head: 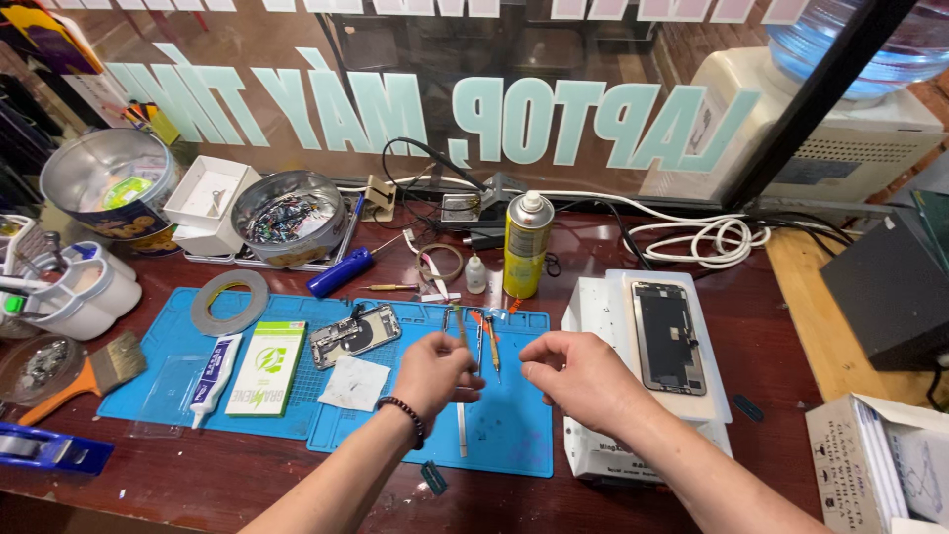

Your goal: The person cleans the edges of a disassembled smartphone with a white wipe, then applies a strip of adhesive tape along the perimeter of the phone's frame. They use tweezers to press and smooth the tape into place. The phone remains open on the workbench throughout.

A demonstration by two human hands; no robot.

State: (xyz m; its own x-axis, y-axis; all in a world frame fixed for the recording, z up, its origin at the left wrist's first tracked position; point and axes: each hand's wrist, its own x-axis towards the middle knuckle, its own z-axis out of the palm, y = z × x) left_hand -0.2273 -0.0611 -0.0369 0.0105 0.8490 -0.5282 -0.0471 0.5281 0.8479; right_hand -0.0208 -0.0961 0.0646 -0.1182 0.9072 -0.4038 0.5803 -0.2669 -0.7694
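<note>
Both hands, left (432,374) and right (576,374), fingers pinched, grasp unclear, over the blue silicone mat's (514,435) bare 5 o'clock corner.

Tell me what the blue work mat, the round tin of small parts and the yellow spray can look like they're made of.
The blue work mat looks like matte silicone or rubber: dull surface with moulded compartments. The round tin appears to be bare metal, its rim shiny and reflective. The yellow spray can seems to be painted metal with a glossy coat; its white cap looks like plastic.
</note>
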